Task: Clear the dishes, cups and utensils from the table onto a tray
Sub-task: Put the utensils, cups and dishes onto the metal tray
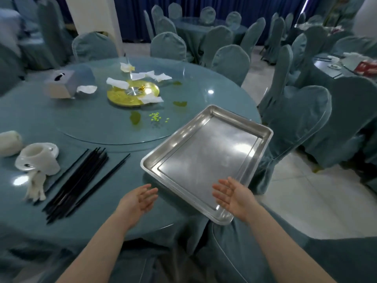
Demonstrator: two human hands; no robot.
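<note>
An empty steel tray (263, 135) lies at the near right edge of the round table (61, 123), one corner hanging past the rim. My right hand (232, 196) hovers over the tray's near corner, palm turned inward, fingers straight. My left hand (140, 199) is held just left of the tray above the table, fingers relaxed and holding nothing. A bundle of black chopsticks (81, 180) lies to the left. Further left a white cup (40, 158) rests on a white dish (22, 162), with a crumpled white cloth (36, 188) beside it.
A glass turntable (91, 131) with a gold hub (132, 93) carries used napkins (118, 83), green spills (135, 117) and a grey tissue box (61, 84). A rolled white towel (9, 142) lies at far left. Covered chairs (293, 127) ring the table; more tables stand behind.
</note>
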